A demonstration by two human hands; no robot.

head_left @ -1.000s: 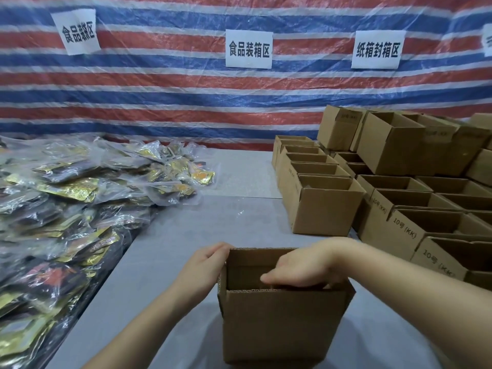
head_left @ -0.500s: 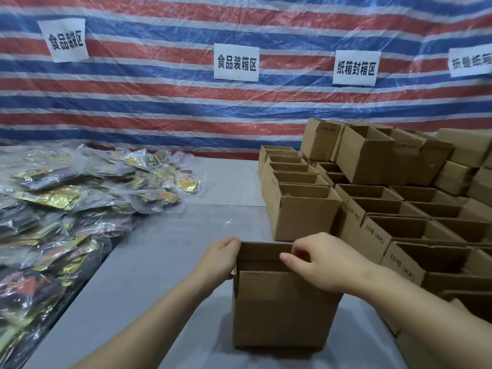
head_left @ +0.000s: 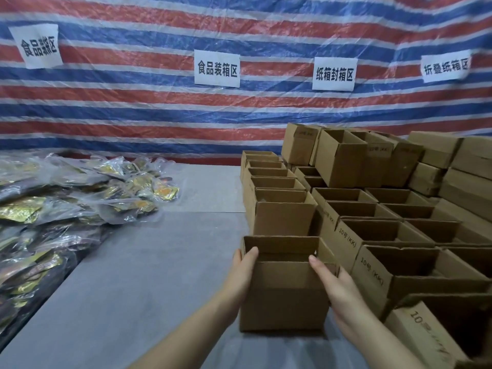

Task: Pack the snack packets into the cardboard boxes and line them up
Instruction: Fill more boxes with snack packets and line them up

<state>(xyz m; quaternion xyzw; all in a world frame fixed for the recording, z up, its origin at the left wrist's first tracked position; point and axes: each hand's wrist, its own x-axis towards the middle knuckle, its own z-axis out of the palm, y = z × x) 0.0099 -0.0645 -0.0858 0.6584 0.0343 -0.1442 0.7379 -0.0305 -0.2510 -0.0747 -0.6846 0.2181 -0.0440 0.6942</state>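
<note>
Against the striped tarp, on the grey desk (head_left: 138,283), the left hand (head_left: 243,275) and right hand (head_left: 336,284) are clasping an open cardboard box (head_left: 285,294) by its sides, probably lining it up behind the near row (head_left: 277,198), the snack packets (head_left: 80,198) lying far left.

Backdrop: a red, white and blue striped tarpaulin (head_left: 159,107) under clear plastic film, spanning the full rear. Four white paper signs (head_left: 217,68) with black Chinese characters are fixed to it. Foreground: a grey table surface (head_left: 127,275), evenly lit, with one seam running across it.
</note>
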